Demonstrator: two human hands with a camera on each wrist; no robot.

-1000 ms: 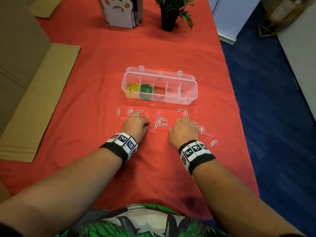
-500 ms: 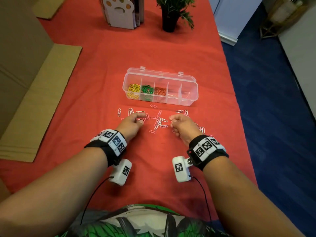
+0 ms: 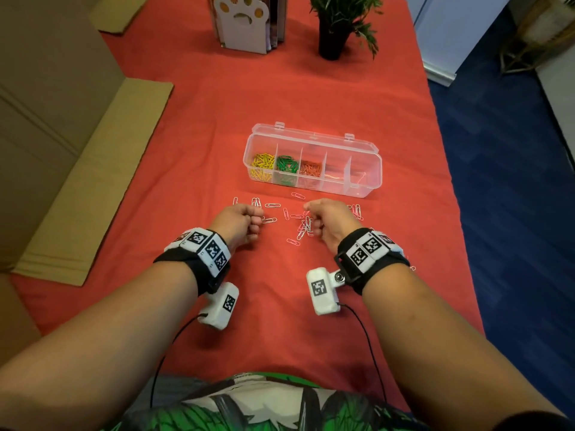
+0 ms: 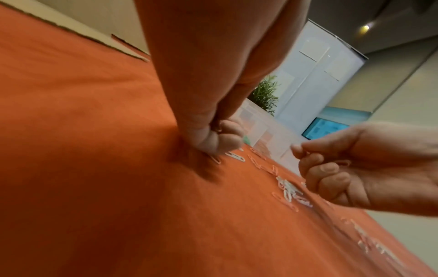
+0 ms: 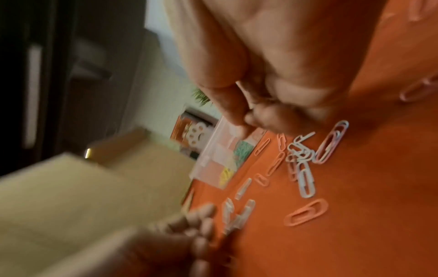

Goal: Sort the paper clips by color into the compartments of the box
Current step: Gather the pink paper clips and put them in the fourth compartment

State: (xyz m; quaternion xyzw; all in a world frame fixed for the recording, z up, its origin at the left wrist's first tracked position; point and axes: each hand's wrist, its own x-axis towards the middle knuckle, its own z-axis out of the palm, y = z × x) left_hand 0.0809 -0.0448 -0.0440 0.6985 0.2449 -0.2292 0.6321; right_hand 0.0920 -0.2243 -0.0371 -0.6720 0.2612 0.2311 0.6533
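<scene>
A clear compartment box (image 3: 377, 169) stands open on the red cloth, with yellow clips (image 3: 263, 164), green clips (image 3: 286, 168) and orange-red clips (image 3: 310, 169) in its left three sections. Loose white and pink paper clips (image 3: 300, 227) lie scattered in front of it. My left hand (image 3: 249, 220) is curled just left of the scatter, knuckles on the cloth (image 4: 218, 138), fingers closed on a clip that is mostly hidden. My right hand (image 3: 312, 219) hovers at the right of the scatter, fist closed round pink clips (image 4: 343, 163). The right wrist view shows its fingertips (image 5: 246, 116) pinched together above the pile (image 5: 305, 168).
Flat cardboard (image 3: 93, 181) lies along the table's left side. A paw-shaped white holder (image 3: 245, 23) and a potted plant (image 3: 336, 26) stand at the far end. The table's right edge drops to blue floor (image 3: 513, 181). More clips lie right of my right hand (image 3: 357, 211).
Both hands lay palm-down on the clips a second ago. They have since turned inward, lifted their wrists and curled their fingers round picked-up clips.
</scene>
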